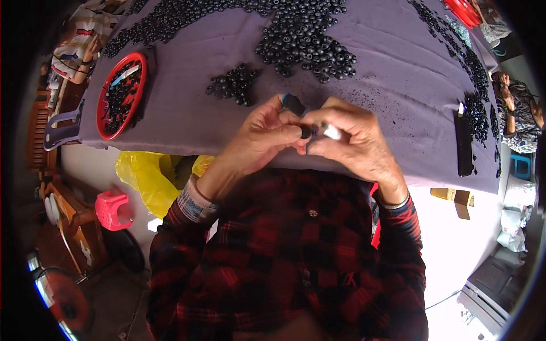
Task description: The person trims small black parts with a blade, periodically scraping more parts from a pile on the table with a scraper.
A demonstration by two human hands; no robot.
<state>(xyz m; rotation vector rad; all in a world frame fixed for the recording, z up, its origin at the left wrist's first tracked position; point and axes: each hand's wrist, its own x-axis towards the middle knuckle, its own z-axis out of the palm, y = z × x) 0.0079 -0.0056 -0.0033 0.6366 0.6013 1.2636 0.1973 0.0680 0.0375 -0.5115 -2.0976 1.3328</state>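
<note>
Faced a table spread with purple cloth (182, 102), with another person (77, 45) beyond its left side and one more person (515, 108) beyond its right. Saw a large heap of round black pieces (301, 51) ahead on the cloth, a smaller cluster (230, 85) nearer and to the left, and dark crumbs (375, 96) scattered to the right. Saw also a red tray (101, 111) at the left, holding more black bits, and a long dark object (464, 142) with a white tip at the right. Brought both hands close together over the near edge of the cloth. Pinched a small black piece (306, 132) in the left hand (259, 136), closed on it at the tip of the thumb; wore a dark finger cover (293, 105) with a blue edge on one left finger. Curled the right hand (361, 133) closed around a pale bright thing (332, 132), too blurred to name. Held the black piece between the hands, just left of the pale thing and nearer the left thumb. Could find no clear long axis in so rounded a piece; could not tell through the blur whether touching the pale thing or just beside it.
</note>
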